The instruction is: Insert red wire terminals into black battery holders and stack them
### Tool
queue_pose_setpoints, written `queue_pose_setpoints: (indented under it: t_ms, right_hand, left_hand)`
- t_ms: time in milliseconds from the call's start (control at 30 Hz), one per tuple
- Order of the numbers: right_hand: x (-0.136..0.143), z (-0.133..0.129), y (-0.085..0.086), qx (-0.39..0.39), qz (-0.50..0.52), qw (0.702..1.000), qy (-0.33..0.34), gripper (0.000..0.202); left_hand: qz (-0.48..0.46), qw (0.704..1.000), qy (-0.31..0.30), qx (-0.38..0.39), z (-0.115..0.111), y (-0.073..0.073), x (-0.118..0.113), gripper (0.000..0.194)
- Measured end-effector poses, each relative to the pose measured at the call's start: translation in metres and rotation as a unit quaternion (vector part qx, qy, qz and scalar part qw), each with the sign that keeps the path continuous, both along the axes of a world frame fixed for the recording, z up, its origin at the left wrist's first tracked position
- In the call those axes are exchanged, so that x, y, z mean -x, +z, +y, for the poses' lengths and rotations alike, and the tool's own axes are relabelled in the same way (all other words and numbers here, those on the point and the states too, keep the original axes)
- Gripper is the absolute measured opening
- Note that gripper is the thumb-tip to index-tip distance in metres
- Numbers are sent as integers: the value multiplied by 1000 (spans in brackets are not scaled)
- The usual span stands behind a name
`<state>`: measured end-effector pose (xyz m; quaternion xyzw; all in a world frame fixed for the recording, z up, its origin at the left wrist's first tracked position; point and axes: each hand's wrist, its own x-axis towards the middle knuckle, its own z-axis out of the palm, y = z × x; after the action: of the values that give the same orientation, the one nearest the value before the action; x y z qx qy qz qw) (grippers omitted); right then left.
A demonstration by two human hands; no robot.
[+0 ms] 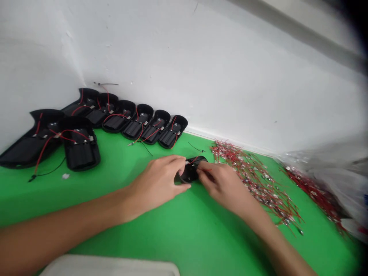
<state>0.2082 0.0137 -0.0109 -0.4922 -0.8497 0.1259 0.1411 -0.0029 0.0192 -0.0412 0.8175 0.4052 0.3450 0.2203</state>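
A black plastic housing (189, 175) lies tilted on the green table in front of me. My left hand (161, 174) is closed around its left side, thumb below and fingers above. My right hand (220, 182) has its fingers pinched together at the housing's right side, and their tips are partly hidden inside it. A bit of red wire (209, 170) shows beside those fingertips; what they grip is too small and blurred to make out. Another red wire (197, 158) rises from the housing's top edge.
Several similar black housings (115, 122) with red wires stand along the white wall. Two more (82, 157) sit nearer on the left. A heap of red wires with small metal parts (258, 184) spreads at right, beside another wire bundle (313, 191) and clear plastic bag (339, 184). A whitish tray (109, 266) borders the front.
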Motion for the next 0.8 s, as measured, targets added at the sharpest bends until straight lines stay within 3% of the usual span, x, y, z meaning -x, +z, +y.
queue_pose_setpoints:
  t_ms: [500, 800]
  right_hand:
    - [12, -12, -10, -83, -122, 988, -44, 13]
    - [16, -15, -9, -74, -137, 986, -66, 16]
  left_hand:
    - [-20, 999, 21, 30, -2, 3, -4, 38]
    - [-14, 998, 31, 48, -5, 3, -4, 34]
